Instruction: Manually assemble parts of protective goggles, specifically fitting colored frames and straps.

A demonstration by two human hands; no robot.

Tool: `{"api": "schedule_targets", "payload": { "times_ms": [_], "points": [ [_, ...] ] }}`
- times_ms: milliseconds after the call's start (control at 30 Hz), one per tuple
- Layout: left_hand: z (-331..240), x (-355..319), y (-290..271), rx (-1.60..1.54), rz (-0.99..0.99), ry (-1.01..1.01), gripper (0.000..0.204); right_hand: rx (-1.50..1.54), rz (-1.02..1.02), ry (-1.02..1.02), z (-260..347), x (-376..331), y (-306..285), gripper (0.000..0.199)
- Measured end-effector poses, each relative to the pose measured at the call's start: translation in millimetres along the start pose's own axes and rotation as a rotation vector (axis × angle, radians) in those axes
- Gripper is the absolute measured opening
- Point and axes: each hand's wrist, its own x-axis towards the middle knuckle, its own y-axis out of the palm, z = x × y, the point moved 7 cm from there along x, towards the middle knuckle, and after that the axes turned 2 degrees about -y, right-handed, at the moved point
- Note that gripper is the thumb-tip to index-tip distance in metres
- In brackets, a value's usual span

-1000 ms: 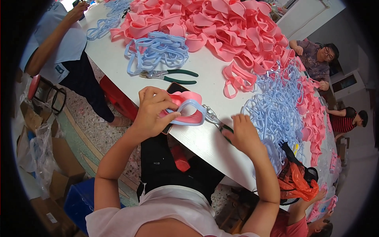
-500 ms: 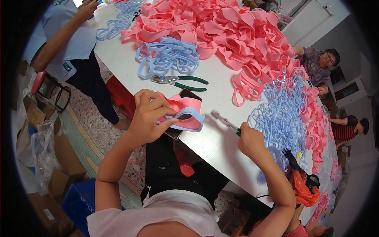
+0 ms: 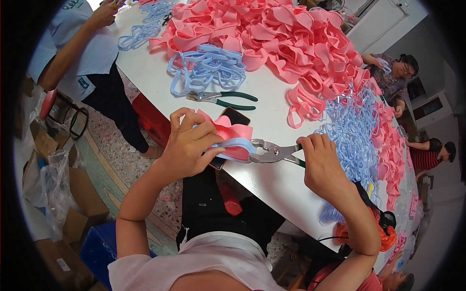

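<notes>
Blue band (image 3: 238, 142) is being worked along the rim of a pink piece (image 3: 239, 130), apparently the fitting or crimping step. Piece is held above the near edge of the desk (image 3: 274, 119), over a dark phone (image 3: 235, 116). Its left end is pinched between thumb and fingers of the left hand (image 3: 193, 145). Pliers (image 3: 274, 153) are gripped by the handles in the right hand (image 3: 323, 162), fingers curled, handles spread; jaws are set at the band's right end, full closure cannot be told. A steady left pinch and an even handle squeeze seem called for.

Containers: blue bin (image 3: 97, 240) on the floor at lower left, contents not readable; cardboard box (image 3: 87, 191) beside it, clear plastic (image 3: 56, 177) bunched at its left, inside not made out. Orange-red bag (image 3: 387, 238) is seen at right, partly hidden by the right forearm, contents unclear.
</notes>
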Motion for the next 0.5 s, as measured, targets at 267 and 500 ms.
{"api": "schedule_targets", "payload": {
  "times_ms": [267, 500],
  "points": [
    [-6.0, 0.8, 5.9, 0.104, -0.044, 0.038, 0.02, -0.254, 0.002, 0.0, 4.7, 7.9, -3.1, 0.015],
    [-8.1, -4.4, 9.4, 0.132, -0.072, 0.109, 0.024, -0.172, -0.021, -0.085, -2.7, 8.2, -8.1, 0.021]
  ]
}}
